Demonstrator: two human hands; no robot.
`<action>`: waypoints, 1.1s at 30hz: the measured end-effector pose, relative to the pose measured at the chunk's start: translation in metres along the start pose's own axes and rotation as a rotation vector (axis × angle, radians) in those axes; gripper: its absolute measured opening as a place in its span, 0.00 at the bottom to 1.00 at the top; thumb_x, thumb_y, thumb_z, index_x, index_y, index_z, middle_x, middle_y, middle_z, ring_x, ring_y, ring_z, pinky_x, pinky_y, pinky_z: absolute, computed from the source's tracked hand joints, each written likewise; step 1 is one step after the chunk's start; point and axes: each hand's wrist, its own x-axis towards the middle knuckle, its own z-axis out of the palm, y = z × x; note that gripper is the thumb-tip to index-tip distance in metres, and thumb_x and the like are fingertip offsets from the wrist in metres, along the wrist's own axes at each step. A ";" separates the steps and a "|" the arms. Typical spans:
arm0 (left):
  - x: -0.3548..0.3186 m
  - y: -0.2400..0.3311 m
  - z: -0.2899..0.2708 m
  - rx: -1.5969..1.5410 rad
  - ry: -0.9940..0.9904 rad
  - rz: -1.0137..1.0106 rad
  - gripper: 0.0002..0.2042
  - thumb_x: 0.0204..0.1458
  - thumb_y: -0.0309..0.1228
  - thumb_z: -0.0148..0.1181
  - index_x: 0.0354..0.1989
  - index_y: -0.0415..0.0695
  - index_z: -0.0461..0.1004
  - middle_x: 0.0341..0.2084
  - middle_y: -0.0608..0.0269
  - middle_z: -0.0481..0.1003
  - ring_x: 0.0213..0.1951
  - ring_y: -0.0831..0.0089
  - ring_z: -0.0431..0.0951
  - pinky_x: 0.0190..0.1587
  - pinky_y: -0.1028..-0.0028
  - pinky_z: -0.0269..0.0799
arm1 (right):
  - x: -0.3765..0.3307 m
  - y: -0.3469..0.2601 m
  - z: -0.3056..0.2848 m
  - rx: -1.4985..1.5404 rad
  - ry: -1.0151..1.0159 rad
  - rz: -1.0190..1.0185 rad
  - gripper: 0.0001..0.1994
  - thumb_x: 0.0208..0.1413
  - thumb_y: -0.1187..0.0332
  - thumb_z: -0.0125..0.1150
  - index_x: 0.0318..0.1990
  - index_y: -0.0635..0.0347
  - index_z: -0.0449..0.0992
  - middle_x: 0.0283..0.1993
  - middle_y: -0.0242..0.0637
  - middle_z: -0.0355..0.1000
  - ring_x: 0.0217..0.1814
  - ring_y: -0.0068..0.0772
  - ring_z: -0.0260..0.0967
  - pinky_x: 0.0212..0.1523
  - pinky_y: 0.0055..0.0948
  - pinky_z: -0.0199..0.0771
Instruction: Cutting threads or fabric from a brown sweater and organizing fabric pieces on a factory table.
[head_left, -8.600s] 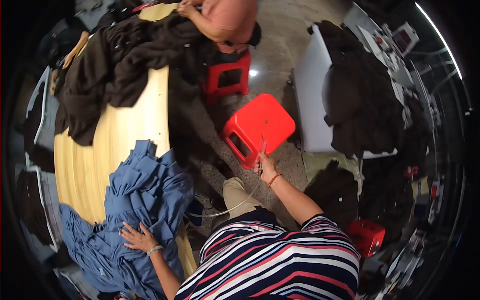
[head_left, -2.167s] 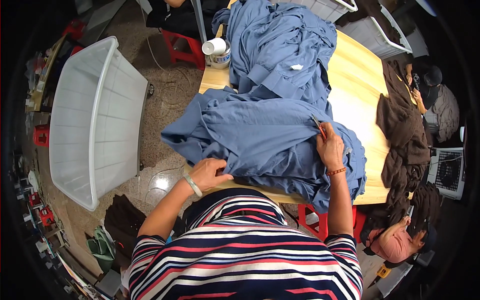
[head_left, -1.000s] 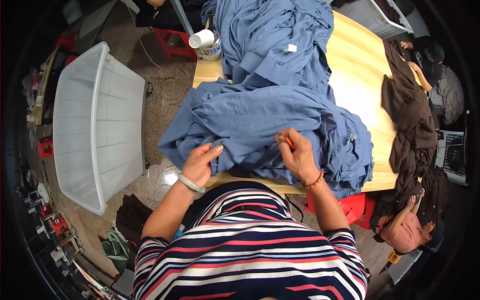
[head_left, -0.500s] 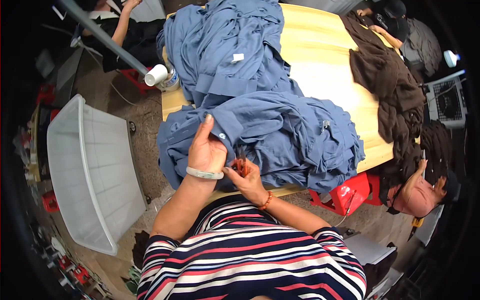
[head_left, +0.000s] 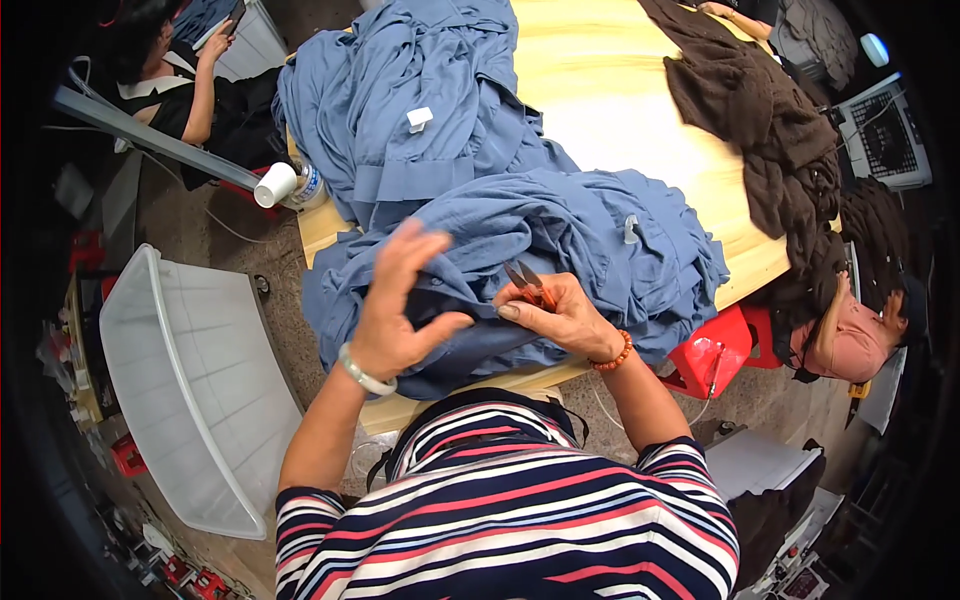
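Note:
Blue garments (head_left: pixel 600 260) lie heaped along the near edge of the table, with a second blue pile (head_left: pixel 400 90) behind them. My left hand (head_left: pixel 395 315), slightly smeared by motion, is over the near heap with its fingers spread and thumb apart. It wears a pale bangle. In my right hand (head_left: pixel 570 318) are small thread snips (head_left: pixel 530 285) with orange handles, their dark blades pointing away from me. The thumb and forefinger of that hand also seem to pinch an edge of blue cloth. A white tag (head_left: pixel 419 119) shows on the far pile.
Dark brown garments (head_left: pixel 750 130) lie along the table's right side. A white paper cup (head_left: pixel 275 185) sits at its left edge, beside a metal pole (head_left: pixel 170 140). On the floor are a translucent bin (head_left: pixel 190 400) and a red stool (head_left: pixel 710 350). Other people sit around the table.
My left hand has come off the cloth, moved left and spread its fingers. My right hand has moved right and forward with the snips. The view has shifted slightly.

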 end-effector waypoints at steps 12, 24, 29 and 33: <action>-0.014 -0.013 0.023 -1.058 -0.236 -0.822 0.11 0.55 0.24 0.60 0.46 0.34 0.75 0.39 0.62 0.79 0.39 0.81 0.77 0.46 0.80 0.72 | 0.017 0.026 -0.002 0.178 0.123 0.087 0.12 0.59 0.61 0.62 0.34 0.62 0.77 0.26 0.17 0.62 0.27 0.08 0.50 0.25 0.16 0.50; -0.023 -0.008 0.034 -1.258 0.021 -0.892 0.08 0.57 0.26 0.59 0.42 0.37 0.75 0.36 0.63 0.79 0.36 0.80 0.77 0.44 0.80 0.73 | -0.021 0.002 0.008 -0.646 0.450 -0.279 0.14 0.57 0.65 0.61 0.47 0.61 0.73 0.32 0.39 0.68 0.26 0.38 0.68 0.28 0.32 0.69; -0.022 -0.005 0.040 -1.234 0.052 -0.875 0.07 0.57 0.26 0.60 0.41 0.38 0.76 0.34 0.65 0.79 0.35 0.82 0.77 0.42 0.81 0.72 | -0.027 0.009 0.027 -0.523 0.352 -0.290 0.13 0.55 0.68 0.64 0.44 0.65 0.72 0.27 0.39 0.66 0.22 0.31 0.64 0.24 0.27 0.64; -0.022 -0.002 0.043 -1.200 0.044 -0.863 0.07 0.57 0.26 0.60 0.41 0.38 0.76 0.35 0.65 0.79 0.35 0.83 0.76 0.42 0.82 0.71 | -0.021 0.014 0.028 -0.515 0.312 -0.205 0.15 0.54 0.65 0.66 0.42 0.63 0.70 0.24 0.39 0.68 0.21 0.35 0.67 0.23 0.30 0.65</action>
